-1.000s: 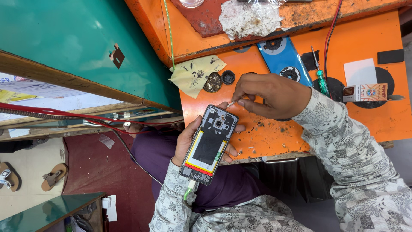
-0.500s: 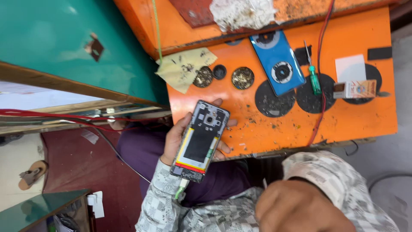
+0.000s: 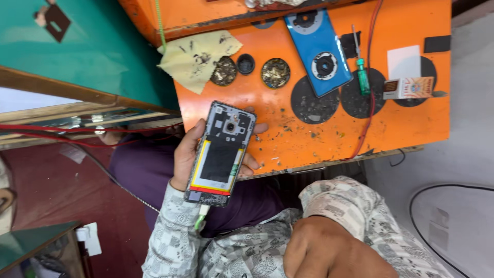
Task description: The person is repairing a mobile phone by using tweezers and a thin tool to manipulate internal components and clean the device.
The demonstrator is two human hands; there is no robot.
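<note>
The left hand (image 3: 186,157) is closed around the opened phone (image 3: 221,153), best kept level over the orange counter (image 3: 288,139), while the right hand (image 3: 329,252) at five o'clock is drawn back, apparently empty.

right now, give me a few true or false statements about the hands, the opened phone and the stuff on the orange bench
1. The left hand holds the opened phone with its back cover off. True.
2. The right hand is working on the phone with a tool. False: it is a closed fist, low in the view, away from the phone.
3. The blue back cover lies on the orange bench. True.
4. The green-handled screwdriver is in the left hand. False: it lies on the bench beside the blue cover.
</note>
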